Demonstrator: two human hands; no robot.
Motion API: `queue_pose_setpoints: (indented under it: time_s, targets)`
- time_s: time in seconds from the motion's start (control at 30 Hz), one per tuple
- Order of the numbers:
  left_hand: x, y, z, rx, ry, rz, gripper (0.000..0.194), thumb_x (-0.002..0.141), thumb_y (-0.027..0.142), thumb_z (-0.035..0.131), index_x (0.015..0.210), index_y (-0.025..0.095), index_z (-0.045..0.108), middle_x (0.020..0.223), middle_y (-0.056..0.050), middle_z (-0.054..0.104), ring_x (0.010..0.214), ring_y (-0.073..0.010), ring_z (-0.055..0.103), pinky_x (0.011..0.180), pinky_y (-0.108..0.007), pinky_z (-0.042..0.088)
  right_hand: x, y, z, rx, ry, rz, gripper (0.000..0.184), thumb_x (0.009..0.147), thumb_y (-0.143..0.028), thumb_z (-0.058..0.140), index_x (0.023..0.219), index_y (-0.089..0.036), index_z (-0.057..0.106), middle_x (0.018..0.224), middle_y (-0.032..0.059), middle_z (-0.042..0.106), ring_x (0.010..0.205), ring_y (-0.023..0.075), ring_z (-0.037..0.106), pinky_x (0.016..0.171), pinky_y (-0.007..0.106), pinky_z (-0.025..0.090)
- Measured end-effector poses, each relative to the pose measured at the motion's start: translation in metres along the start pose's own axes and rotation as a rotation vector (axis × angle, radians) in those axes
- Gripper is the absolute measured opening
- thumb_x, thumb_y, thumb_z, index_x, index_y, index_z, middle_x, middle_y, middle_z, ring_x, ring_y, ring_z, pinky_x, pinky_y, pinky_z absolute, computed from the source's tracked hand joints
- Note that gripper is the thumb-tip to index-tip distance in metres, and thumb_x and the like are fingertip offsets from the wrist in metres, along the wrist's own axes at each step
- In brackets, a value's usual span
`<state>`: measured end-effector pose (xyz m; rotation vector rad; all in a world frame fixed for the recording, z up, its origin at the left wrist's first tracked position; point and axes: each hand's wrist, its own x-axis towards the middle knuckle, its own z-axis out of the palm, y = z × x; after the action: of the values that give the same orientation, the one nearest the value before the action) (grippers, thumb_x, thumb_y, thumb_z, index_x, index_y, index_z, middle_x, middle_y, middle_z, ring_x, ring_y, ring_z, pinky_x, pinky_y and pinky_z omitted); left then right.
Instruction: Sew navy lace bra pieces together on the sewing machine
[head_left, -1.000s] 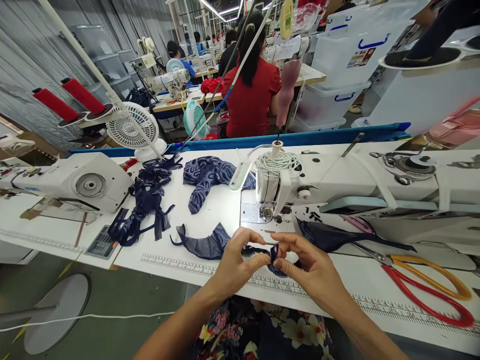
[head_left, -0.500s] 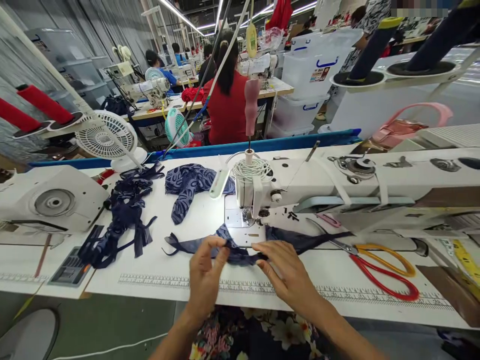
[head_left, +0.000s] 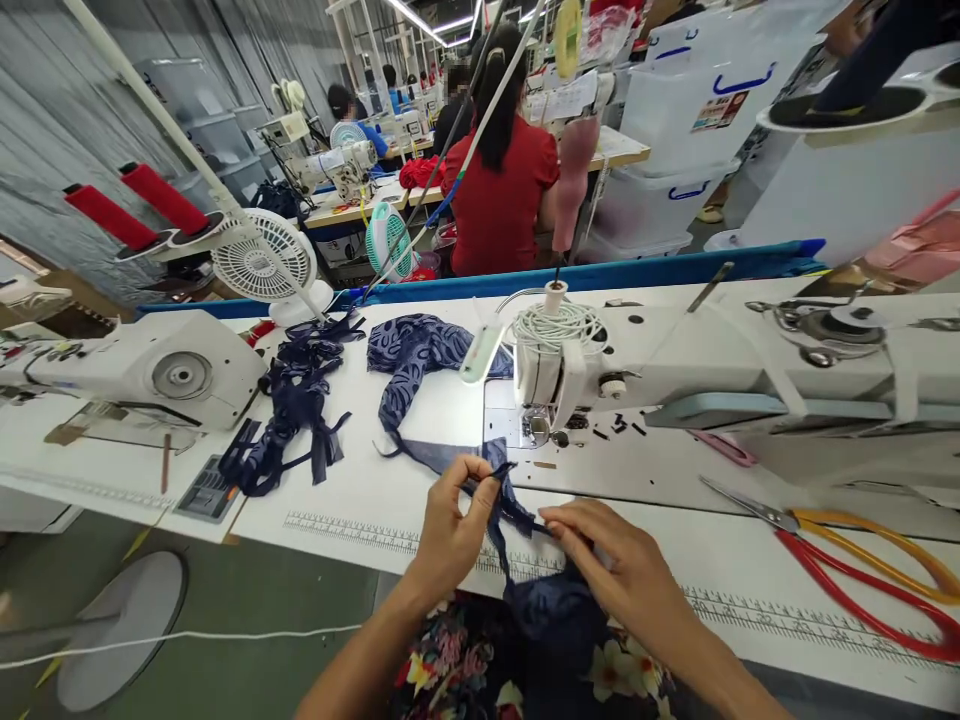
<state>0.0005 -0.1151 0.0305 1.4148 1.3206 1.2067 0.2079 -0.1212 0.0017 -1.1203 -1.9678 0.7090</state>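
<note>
In the head view, my left hand (head_left: 454,520) pinches a strip of dark navy fabric (head_left: 516,512) between thumb and fingers. My right hand (head_left: 619,555) grips the same fabric a little to the right, so a short length spans the two. Part of the piece lies to the left on the table, and another part droops over the front edge onto my lap. Just beyond stands the sewing machine (head_left: 555,375), its presser foot (head_left: 535,428) above the metal plate; no fabric shows under it. A navy patterned piece (head_left: 424,350) lies left of the machine head.
Orange-and-red-handled scissors (head_left: 791,521) lie at the right. A heap of navy pieces (head_left: 296,420) is on the left, near a second machine (head_left: 191,370) and a white fan (head_left: 264,258). A printed ruler (head_left: 352,530) runs along the front edge. A co-worker in red (head_left: 499,190) sits ahead.
The view has swung left. The fabric's right part, which lay on the table near the scissors, now hangs over the front edge. Both hands still hold the fabric, further from the machine.
</note>
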Motion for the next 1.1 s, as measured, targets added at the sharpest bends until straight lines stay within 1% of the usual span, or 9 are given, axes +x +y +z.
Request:
queue_pose_setpoints:
  time_s: [0.2, 0.37, 0.6, 0.7, 0.77, 0.87, 1.0, 1.07, 1.1]
  targets:
    - [0.002, -0.002, -0.023, -0.250, 0.062, -0.068, 0.019, 0.092, 0.036, 0.062, 0.092, 0.018, 0.057, 0.084, -0.002, 0.062, 0.082, -0.0133, 0.058, 0.078, -0.024, 0.046, 0.011, 0.019, 0.007, -0.145, -0.004, -0.154, 0.024, 0.096, -0.017, 0.048, 0.113, -0.026, 0.062, 0.098, 0.0048, 0.066, 0.093, 0.0184, 0.062, 0.075, 0.031, 0.050]
    - [0.003, -0.001, -0.034, -0.488, 0.331, 0.003, 0.020, 0.088, 0.036, 0.068, 0.085, 0.018, 0.060, 0.083, 0.000, 0.064, 0.087, -0.0124, 0.064, 0.095, -0.029, 0.048, 0.035, 0.012, 0.016, -0.131, -0.159, -0.174, 0.023, 0.098, -0.019, 0.043, 0.107, -0.024, 0.064, 0.095, 0.0058, 0.065, 0.092, 0.0195, 0.060, 0.074, 0.032, 0.051]
    - [0.010, -0.003, -0.066, -0.659, 0.548, -0.063, 0.029, 0.075, 0.038, 0.081, 0.082, 0.017, 0.062, 0.082, 0.001, 0.065, 0.095, -0.0160, 0.068, 0.078, -0.021, 0.052, 0.046, 0.001, 0.029, -0.196, -0.310, -0.254, 0.025, 0.097, -0.015, 0.041, 0.094, -0.022, 0.065, 0.089, 0.0058, 0.062, 0.083, 0.0183, 0.057, 0.068, 0.030, 0.047]
    - [0.009, 0.003, -0.089, -0.641, 0.596, 0.008, 0.029, 0.075, 0.038, 0.081, 0.081, 0.018, 0.061, 0.080, 0.003, 0.063, 0.084, -0.0119, 0.067, 0.081, -0.023, 0.053, 0.042, 0.012, 0.020, -0.248, -0.263, -0.230, 0.025, 0.096, -0.015, 0.042, 0.088, -0.022, 0.064, 0.085, 0.0049, 0.062, 0.080, 0.0172, 0.057, 0.067, 0.029, 0.048]
    - [0.005, 0.007, -0.102, -0.541, 0.563, 0.042, 0.027, 0.076, 0.037, 0.080, 0.081, 0.018, 0.061, 0.078, 0.003, 0.063, 0.077, -0.0101, 0.064, 0.083, -0.025, 0.054, 0.041, 0.031, 0.004, -0.317, -0.143, -0.193, 0.023, 0.096, -0.018, 0.043, 0.090, -0.023, 0.065, 0.087, 0.0048, 0.064, 0.081, 0.0169, 0.060, 0.068, 0.029, 0.050]
    - [-0.003, 0.008, -0.097, -0.272, 0.318, -0.069, 0.023, 0.082, 0.037, 0.074, 0.084, 0.017, 0.063, 0.077, 0.000, 0.064, 0.074, -0.0119, 0.061, 0.073, -0.023, 0.051, 0.040, 0.061, -0.029, -0.443, 0.069, -0.115, 0.026, 0.096, -0.022, 0.042, 0.089, -0.022, 0.068, 0.090, 0.0075, 0.067, 0.083, 0.0207, 0.062, 0.069, 0.033, 0.051]
    - [-0.013, 0.000, -0.043, -0.055, -0.050, -0.192, 0.018, 0.089, 0.035, 0.064, 0.087, 0.017, 0.060, 0.077, 0.000, 0.059, 0.071, -0.0117, 0.055, 0.064, -0.021, 0.044, 0.033, 0.058, -0.049, -0.501, 0.252, -0.028, 0.026, 0.096, -0.029, 0.045, 0.095, -0.022, 0.070, 0.094, 0.0111, 0.068, 0.091, 0.0270, 0.062, 0.077, 0.043, 0.051]
    - [-0.012, -0.002, -0.012, -0.009, -0.126, -0.161, 0.017, 0.091, 0.032, 0.058, 0.083, 0.017, 0.057, 0.076, 0.001, 0.054, 0.070, -0.0109, 0.051, 0.064, -0.020, 0.041, 0.026, 0.033, -0.041, -0.315, 0.185, 0.020, 0.022, 0.095, -0.032, 0.050, 0.097, -0.024, 0.070, 0.095, 0.0078, 0.069, 0.088, 0.0232, 0.063, 0.075, 0.038, 0.053]
    - [-0.011, -0.002, 0.001, 0.006, -0.148, -0.145, 0.016, 0.092, 0.030, 0.056, 0.082, 0.017, 0.056, 0.075, 0.001, 0.053, 0.069, -0.0108, 0.049, 0.063, -0.021, 0.040, 0.023, 0.019, -0.035, -0.144, 0.077, 0.070, 0.020, 0.095, -0.034, 0.052, 0.097, -0.026, 0.070, 0.092, 0.0059, 0.069, 0.082, 0.0204, 0.063, 0.069, 0.034, 0.053]
